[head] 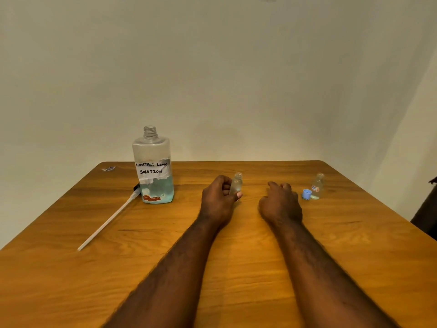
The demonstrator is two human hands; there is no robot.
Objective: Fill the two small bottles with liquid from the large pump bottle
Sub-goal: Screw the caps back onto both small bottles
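The large clear bottle (153, 169), labelled "contact lens solution", stands uncapped at the left with blue liquid in its lower third. Its pump head with a long white tube (108, 220) lies on the table beside it. My left hand (218, 202) grips a small clear bottle (236, 183) upright at the table's middle; its mouth is uncapped. My right hand (281, 204) rests on the table with loosely curled fingers, holding nothing that I can see. A second small bottle (316, 187) stands uncapped at the right, a little liquid at its bottom, with a blue cap (306, 194) next to it.
Everything sits on a wooden table (236, 268) pushed against a pale wall. A small scrap of packaging (108, 168) lies at the far left corner. A dark object (425, 214) shows past the table's right edge.
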